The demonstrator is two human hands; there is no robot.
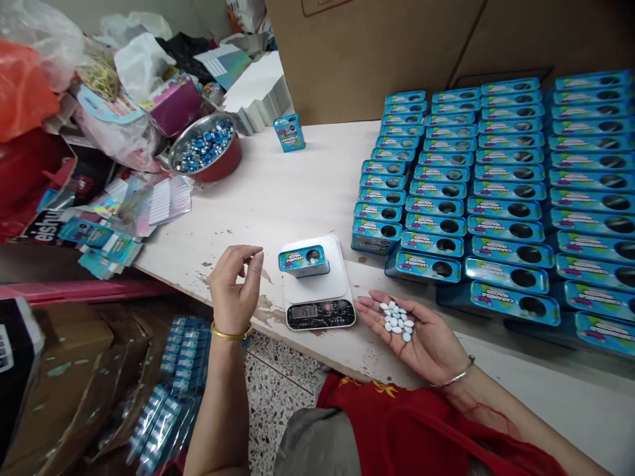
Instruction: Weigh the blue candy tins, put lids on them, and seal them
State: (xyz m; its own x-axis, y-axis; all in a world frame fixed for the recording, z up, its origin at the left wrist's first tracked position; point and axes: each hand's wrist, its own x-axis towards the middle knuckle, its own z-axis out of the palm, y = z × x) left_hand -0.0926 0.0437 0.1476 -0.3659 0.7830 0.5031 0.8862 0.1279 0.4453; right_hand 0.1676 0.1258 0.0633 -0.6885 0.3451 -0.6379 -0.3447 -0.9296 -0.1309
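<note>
A small blue tin point(301, 260) with a round hole in its top lies on the white platform of a kitchen scale point(335, 284). The scale's display is lit, its digits hard to read. Left of the scale, my left hand point(235, 284) hovers with thumb and index fingertips pressed together; anything between them is too small to make out. My right hand point(421, 337) is palm up at the scale's right, fingers stretched out, holding a small heap of pale blue candies point(397, 320).
Rows of blue tins point(441, 192) fill the right of the table. A red bowl point(218, 168) of blue-wrapped pieces stands back left, near an upright blue box point(290, 133). Bags and printed cards point(169, 198) clutter the left; cartons point(64, 370) stand below. Large cardboard point(357, 59) closes the back.
</note>
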